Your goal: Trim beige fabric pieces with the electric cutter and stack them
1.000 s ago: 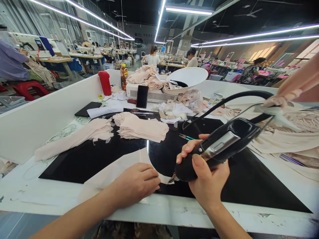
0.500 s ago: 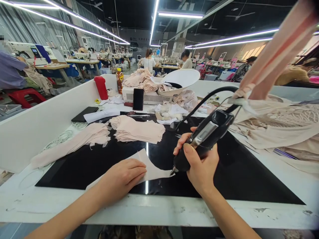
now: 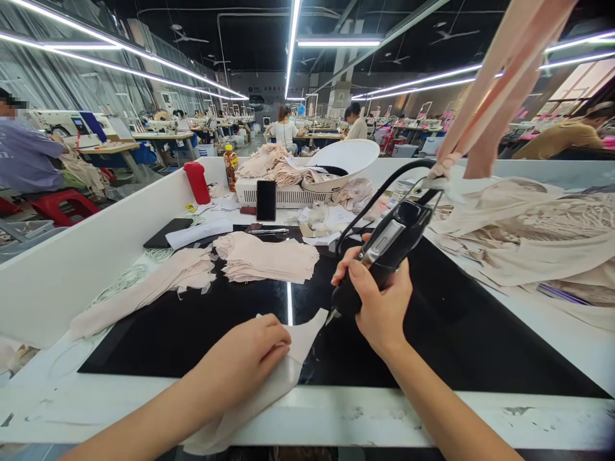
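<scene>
The cloth (image 3: 307, 336) is being pressed onto the black mat (image 3: 480, 339) near the table's (image 3: 360, 410) front edge by the left hand (image 3: 247, 352), fingers together; whether a fold is being pinched cannot be told. The power tool (image 3: 391, 240) is being gripped by the right hand (image 3: 382, 307). The cloth's corner could be getting snagged by the nearby tip (image 3: 330, 316) if too little hold is being applied. The cloth's middle is being hidden; contact at the tip is remaining unclear.

From here I see a bare left hand (image 3: 252, 349) and right hand (image 3: 382, 304), both slim-fingered. The forearms (image 3: 439, 397) are bare too, tapering toward the wrists (image 3: 394, 349).
</scene>
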A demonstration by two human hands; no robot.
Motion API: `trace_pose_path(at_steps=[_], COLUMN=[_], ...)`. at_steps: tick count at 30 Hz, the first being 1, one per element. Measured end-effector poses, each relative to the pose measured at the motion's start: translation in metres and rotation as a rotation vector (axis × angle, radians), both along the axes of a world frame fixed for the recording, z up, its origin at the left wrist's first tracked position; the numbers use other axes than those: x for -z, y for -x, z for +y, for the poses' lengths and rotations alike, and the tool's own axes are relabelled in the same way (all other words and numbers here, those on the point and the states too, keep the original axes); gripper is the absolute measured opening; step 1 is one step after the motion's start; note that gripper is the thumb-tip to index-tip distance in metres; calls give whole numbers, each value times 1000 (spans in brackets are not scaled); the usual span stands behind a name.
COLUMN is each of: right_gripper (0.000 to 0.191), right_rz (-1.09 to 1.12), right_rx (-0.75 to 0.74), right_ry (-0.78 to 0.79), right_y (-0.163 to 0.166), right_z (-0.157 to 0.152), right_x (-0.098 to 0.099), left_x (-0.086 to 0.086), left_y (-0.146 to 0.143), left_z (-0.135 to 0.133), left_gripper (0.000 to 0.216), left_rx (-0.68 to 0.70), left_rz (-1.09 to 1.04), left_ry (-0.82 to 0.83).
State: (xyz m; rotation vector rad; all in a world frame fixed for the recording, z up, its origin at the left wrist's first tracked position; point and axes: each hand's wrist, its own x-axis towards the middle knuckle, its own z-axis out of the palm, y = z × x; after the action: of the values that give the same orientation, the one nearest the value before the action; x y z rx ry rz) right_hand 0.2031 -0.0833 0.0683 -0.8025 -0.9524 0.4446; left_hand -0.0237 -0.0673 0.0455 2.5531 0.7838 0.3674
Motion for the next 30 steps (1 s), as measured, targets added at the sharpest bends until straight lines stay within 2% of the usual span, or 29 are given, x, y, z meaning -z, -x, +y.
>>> trace_pose_path(at_steps=[2, 6, 10, 13, 20, 30], right_gripper=[30, 31, 31, 30, 30, 30], right_rz=[19, 19, 9, 7, 21, -7], right_rx=[-8, -31, -30, -39, -44, -47], right_ry=[-1, 26, 40, 43, 62, 87], right_y=[2, 6, 10, 14, 24, 38], right_z=[0, -1, -2, -2, 0, 3], right_x=[0, 1, 1, 2, 4, 5], left_x=[-3, -3, 1, 4, 9, 5], left_y=[-8, -26, -38, -37, -24, -21], left_z=[14, 40, 55, 59, 59, 53], left_gripper=[15, 43, 44, 42, 55, 44], left_rx=[83, 324, 420, 432, 381, 318], left_rz=[-5, -37, 30, 92, 142, 156], left_ry=[-69, -52, -12, 7, 29, -30])
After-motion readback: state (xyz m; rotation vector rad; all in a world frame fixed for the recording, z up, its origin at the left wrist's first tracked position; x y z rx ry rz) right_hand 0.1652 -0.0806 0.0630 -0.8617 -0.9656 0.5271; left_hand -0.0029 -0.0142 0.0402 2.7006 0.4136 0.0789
